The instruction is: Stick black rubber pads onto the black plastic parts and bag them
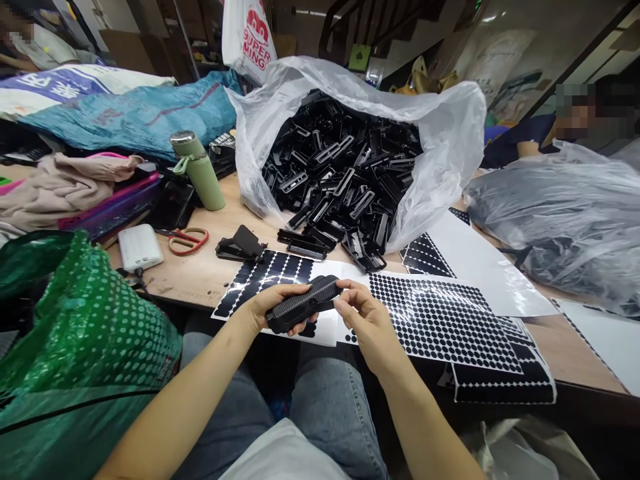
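Observation:
My left hand (273, 303) grips a black ribbed plastic part (303, 303), long and rounded, above the table's front edge. At its right end, the thumb and fingers of my right hand (363, 313) are bent close together; whether something small is between them I cannot make out. Beneath lie a white sheet of black oblong stickers (273, 273) and a sheet of round black dot stickers (440, 317). Behind them a big clear plastic bag (450, 140) gapes open, full of black plastic parts (345, 167), several of which have spilled onto the table.
Left on the table are red-handled scissors (189, 242), a white power bank (141, 248), a green flask (204, 177) and a black clip-like part (241, 245). A green bag (95, 333) stands at the left, a grey plastic bag (545, 213) at the right. Other people sit at the far sides.

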Available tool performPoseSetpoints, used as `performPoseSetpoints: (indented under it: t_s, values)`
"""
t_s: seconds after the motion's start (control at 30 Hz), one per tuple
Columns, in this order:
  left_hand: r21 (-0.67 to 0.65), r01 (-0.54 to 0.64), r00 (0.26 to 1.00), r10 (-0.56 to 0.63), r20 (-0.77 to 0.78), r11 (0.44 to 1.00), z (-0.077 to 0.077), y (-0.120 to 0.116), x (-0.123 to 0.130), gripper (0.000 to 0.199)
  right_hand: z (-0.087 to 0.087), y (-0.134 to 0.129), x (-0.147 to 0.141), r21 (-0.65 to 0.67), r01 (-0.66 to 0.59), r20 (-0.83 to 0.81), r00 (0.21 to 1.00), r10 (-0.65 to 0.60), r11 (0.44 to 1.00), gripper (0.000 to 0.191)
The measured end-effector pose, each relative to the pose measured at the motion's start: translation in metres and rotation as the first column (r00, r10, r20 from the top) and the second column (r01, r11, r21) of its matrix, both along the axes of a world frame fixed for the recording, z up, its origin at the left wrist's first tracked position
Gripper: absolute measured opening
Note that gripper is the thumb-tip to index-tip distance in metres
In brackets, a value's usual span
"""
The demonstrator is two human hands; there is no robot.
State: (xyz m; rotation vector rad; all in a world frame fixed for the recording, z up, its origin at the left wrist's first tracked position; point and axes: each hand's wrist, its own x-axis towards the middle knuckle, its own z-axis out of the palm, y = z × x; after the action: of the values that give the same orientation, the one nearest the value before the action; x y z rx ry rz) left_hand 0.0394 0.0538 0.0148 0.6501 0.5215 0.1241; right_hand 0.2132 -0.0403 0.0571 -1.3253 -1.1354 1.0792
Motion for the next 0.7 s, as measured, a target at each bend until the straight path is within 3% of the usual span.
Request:
performPoseSetpoints:
  t_s: [0.2, 0.7]
  values:
    - [-0.12, 0.067, 0.998, -0.069, -0.013, 0.99, -0.011, -0.006, 0.007, 0.037, -0.001, -0.014, -0.02, -0.051, -0.046, 0.074, 0.996, 0.05, 0.998, 0.017]
    - [-0.13, 0.091, 0.993, -0.1, -0.059, 0.987, -0.029, -0.01, 0.018, 0.035, -0.016, -0.021, -0.029, -0.126, -0.019, 0.126, 0.991, 0.035, 0.992, 0.02]
